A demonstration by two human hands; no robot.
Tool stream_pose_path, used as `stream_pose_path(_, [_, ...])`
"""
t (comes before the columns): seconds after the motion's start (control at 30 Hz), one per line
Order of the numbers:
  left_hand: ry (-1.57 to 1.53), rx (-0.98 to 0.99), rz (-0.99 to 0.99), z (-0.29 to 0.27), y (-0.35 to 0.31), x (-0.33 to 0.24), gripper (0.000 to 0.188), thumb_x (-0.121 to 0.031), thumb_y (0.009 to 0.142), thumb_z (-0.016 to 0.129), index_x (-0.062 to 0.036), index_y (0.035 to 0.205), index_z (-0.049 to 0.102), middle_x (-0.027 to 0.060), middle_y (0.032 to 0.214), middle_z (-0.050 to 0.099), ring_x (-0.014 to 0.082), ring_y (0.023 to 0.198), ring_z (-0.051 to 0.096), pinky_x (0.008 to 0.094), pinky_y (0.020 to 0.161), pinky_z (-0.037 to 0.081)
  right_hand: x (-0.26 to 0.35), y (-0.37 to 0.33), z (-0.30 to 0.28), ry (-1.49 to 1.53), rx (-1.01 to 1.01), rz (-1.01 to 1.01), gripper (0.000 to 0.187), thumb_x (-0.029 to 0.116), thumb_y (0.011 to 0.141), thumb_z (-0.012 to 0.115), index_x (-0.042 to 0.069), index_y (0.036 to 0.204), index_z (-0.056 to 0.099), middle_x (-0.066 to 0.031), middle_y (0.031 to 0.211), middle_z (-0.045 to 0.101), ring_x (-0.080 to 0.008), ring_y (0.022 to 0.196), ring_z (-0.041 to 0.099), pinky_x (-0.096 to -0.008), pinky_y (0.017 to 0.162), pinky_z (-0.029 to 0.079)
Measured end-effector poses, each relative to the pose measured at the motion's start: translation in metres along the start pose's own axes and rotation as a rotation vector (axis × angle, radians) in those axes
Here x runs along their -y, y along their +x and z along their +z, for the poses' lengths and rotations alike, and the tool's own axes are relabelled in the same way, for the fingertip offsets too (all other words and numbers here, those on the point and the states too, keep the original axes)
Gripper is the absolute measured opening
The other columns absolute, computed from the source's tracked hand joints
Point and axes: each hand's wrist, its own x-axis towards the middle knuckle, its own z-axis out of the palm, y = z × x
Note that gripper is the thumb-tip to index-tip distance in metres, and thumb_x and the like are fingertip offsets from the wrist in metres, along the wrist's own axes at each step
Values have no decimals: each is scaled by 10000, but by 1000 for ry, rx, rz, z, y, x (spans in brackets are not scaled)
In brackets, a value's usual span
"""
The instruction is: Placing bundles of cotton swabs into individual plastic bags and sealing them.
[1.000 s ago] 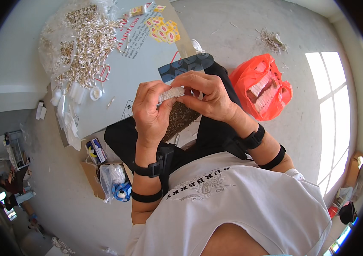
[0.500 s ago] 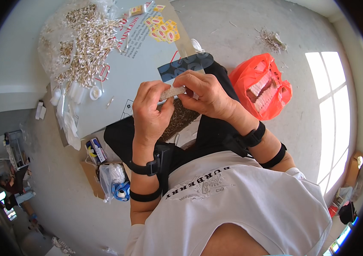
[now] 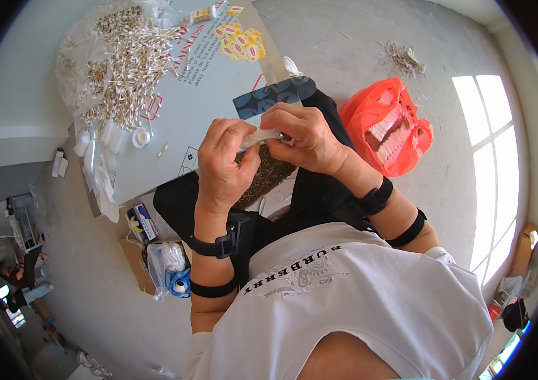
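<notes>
Both hands meet above the table's near edge around a small whitish, bumpy packet (image 3: 259,137), which looks like cotton swabs in clear wrap. My left hand (image 3: 225,158) pinches its left end between thumb and fingers. At the other end, my right hand (image 3: 307,139) has its fingers curled round the packet, hiding that tip. Just beyond the hands lies a dark blue patterned strip (image 3: 272,98). A large heap of loose cotton swabs (image 3: 133,82) spills from a clear plastic bag (image 3: 79,76) at the far left of the table. Small yellow-and-white labels (image 3: 240,43) lie at the table's far side.
The table (image 3: 174,133) has a grey printed surface. White round tubs (image 3: 141,137) stand at its left edge. A red plastic bag (image 3: 405,158) with pale packets sits on the floor at right. Below left is a cardboard box (image 3: 136,263). Scraps (image 3: 405,58) litter the far floor.
Both hands stay almost in place, shifting only slightly. The packet's right end has turned a little within my right fingers.
</notes>
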Motion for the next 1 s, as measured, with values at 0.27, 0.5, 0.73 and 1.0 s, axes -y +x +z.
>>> stream_pose_path(0.27, [88, 6, 74, -2, 0, 6, 254, 105, 665, 648, -1, 891, 600, 91, 861, 614, 231, 725, 589, 306, 617, 485, -2, 0, 0, -10, 2, -40, 262, -10, 694, 684, 33, 931, 582, -85, 849, 606, -240, 633, 589, -314, 548, 475])
stream_pose_path(0.5, [40, 5, 50, -3, -4, 6, 258, 107, 628, 631, -3, 857, 589, 93, 835, 602, 264, 734, 579, 347, 631, 485, -2, -2, 0, -11, 7, -54, 261, -7, 685, 685, 33, 914, 567, -95, 856, 607, -273, 634, 581, -336, 549, 465])
stream_pose_path(0.73, [45, 28, 35, -4, -5, 9, 247, 93, 614, 639, -4, 836, 585, 101, 848, 602, 305, 773, 583, 388, 677, 496, -3, -5, -2, -4, 28, -32, 262, -13, 704, 681, 31, 937, 568, -86, 859, 606, -241, 631, 581, -324, 549, 469])
stream_pose_path(1.0, [20, 19, 77, -1, 2, 2, 283, 70, 619, 691, -8, 879, 608, 91, 872, 606, 299, 803, 591, 383, 693, 502, -2, -7, -1, 4, 22, 15, 278, -40, 721, 677, 23, 979, 594, -85, 929, 627, -214, 682, 610, -294, 603, 506])
